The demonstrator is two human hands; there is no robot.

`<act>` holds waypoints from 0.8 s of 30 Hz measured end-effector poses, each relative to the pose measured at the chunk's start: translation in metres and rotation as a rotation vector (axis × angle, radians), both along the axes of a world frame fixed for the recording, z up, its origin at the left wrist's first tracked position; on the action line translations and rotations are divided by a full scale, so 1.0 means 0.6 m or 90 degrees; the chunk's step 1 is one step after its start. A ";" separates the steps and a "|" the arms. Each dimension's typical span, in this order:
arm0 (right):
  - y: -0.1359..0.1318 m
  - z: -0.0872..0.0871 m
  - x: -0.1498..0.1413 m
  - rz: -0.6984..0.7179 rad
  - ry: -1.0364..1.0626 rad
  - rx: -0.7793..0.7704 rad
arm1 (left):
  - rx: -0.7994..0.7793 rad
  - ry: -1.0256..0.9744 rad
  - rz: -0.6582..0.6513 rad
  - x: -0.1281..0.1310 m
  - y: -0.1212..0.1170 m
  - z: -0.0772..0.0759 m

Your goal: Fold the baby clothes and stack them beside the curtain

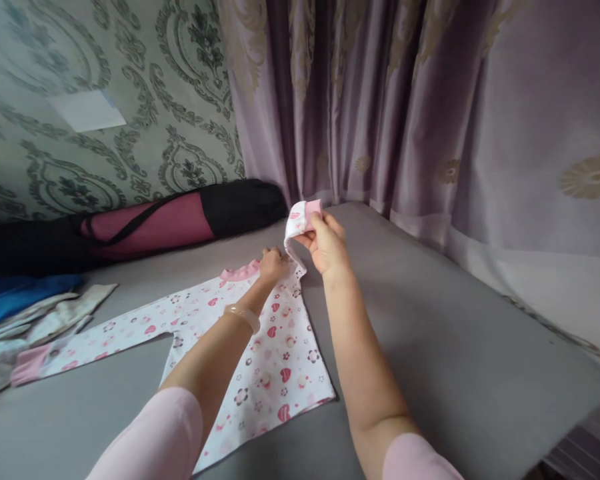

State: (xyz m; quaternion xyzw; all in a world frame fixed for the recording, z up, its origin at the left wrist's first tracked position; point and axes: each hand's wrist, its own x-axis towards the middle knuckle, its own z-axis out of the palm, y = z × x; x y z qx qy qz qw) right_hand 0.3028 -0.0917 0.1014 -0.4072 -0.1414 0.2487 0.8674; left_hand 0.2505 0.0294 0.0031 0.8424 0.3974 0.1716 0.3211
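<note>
A child's long-sleeved shirt (275, 340), white with pink hearts and flowers, lies spread on the grey bed sheet. Its pink collar (241, 271) points away from me, and the left-hand sleeve stretches out flat to a pink cuff (30, 365). At the right shoulder, my left hand (274, 264) rests with bent fingers against the cloth; the fingertips are partly hidden. My right hand (329, 243) pinches the other sleeve near its pink cuff (313, 212), lifting it off the bed so that the sleeve bends upward from the shoulder.
A long black and dark-pink bag (160, 223) lies along the patterned wall. Folded clothes, blue (25, 299) and pale (75, 310), are piled at the left by the flat cuff. Purple curtains (350, 100) hang behind the bed (460, 340) and down its right side.
</note>
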 end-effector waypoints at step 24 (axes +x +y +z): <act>0.030 -0.063 -0.014 0.171 -0.215 -0.304 | -0.489 -0.464 0.279 -0.292 0.105 -0.010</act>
